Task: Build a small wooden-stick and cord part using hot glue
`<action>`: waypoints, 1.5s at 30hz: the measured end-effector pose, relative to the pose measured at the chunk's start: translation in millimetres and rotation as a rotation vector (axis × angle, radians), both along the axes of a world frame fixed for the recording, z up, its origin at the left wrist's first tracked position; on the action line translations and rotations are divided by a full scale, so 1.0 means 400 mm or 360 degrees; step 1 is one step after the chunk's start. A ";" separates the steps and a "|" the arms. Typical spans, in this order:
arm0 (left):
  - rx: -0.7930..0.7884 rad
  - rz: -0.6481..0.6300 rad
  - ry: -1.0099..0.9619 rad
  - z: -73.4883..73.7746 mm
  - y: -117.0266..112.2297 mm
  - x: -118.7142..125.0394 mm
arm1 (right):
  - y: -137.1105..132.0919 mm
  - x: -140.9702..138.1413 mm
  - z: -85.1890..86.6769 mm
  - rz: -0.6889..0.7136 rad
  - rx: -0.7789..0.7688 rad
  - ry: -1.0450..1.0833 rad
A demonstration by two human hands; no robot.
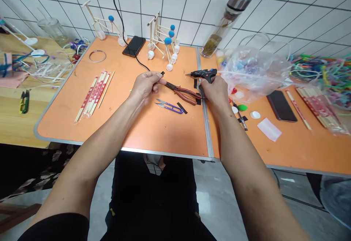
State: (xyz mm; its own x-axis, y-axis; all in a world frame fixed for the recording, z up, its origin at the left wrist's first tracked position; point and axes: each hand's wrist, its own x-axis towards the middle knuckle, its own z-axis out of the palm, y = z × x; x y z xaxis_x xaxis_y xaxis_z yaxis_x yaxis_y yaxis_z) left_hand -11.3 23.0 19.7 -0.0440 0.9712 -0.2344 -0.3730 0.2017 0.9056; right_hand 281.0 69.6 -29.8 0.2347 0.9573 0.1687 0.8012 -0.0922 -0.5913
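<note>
My right hand (216, 89) is wrapped round the handle of a black hot glue gun (201, 73), whose nozzle points left. Between the fingertips of my left hand (146, 85) is a small black piece (162, 73). Just right of those fingers lie pliers (185, 94) with red-brown handles, partly over a black cord. Purple thread snips (171, 106) rest below the pliers, beside a black strip (182, 108). Behind my hands stand small stick models with blue balls (168, 41) and white wheels (169, 67).
Wrapped chopsticks (94, 93) lie at left, near a wire ring (97, 56). A phone (134, 46) sits at the back, with a glass bottle (216, 38) against the tiled wall. At right are a plastic bag (255, 65), another phone (282, 105) and bottle caps (255, 115).
</note>
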 end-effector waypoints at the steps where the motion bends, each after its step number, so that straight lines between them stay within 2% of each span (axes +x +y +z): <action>1: 0.0000 -0.0003 -0.0002 -0.002 0.001 -0.001 | -0.004 -0.006 0.007 -0.0098 -0.0056 -0.0065; 3: 0.0010 -0.0012 -0.0007 -0.006 0.004 -0.002 | -0.014 -0.020 0.020 -0.0200 -0.0138 -0.0141; 8: 0.0036 -0.0042 0.0003 -0.012 0.007 -0.006 | -0.038 -0.037 0.038 -0.0177 -0.0165 -0.0251; 12: 0.0044 -0.0044 0.0007 -0.010 0.006 -0.008 | -0.068 -0.056 0.056 -0.0098 0.0130 -0.0336; 15: 0.0036 -0.0085 0.0026 -0.005 0.000 -0.005 | -0.090 -0.092 0.069 0.0196 0.0428 -0.0210; 17: 0.0028 -0.0133 0.0045 0.001 -0.008 -0.002 | -0.101 -0.122 0.073 0.0448 0.0487 0.0039; 19: 0.0021 -0.0186 0.0060 0.007 -0.016 0.001 | -0.111 -0.151 0.074 0.0614 0.0420 0.0396; 22: 0.0019 -0.0274 0.0084 0.016 -0.027 0.006 | -0.126 -0.179 0.076 0.0735 0.0149 0.0971; 25: 0.0050 -0.0362 0.0098 0.021 -0.035 0.011 | -0.139 -0.187 0.082 0.0799 -0.0089 0.1326; 28: 0.0086 -0.0425 0.0110 0.022 -0.040 0.014 | -0.143 -0.188 0.082 0.0827 -0.0147 0.1417; 35: 0.0080 -0.0472 0.0148 0.021 -0.044 0.016 | -0.135 -0.199 0.057 0.0855 -0.0112 0.1487; 45: 0.0054 -0.0521 0.0150 0.013 -0.040 0.013 | -0.132 -0.211 0.049 0.0856 -0.0049 0.1534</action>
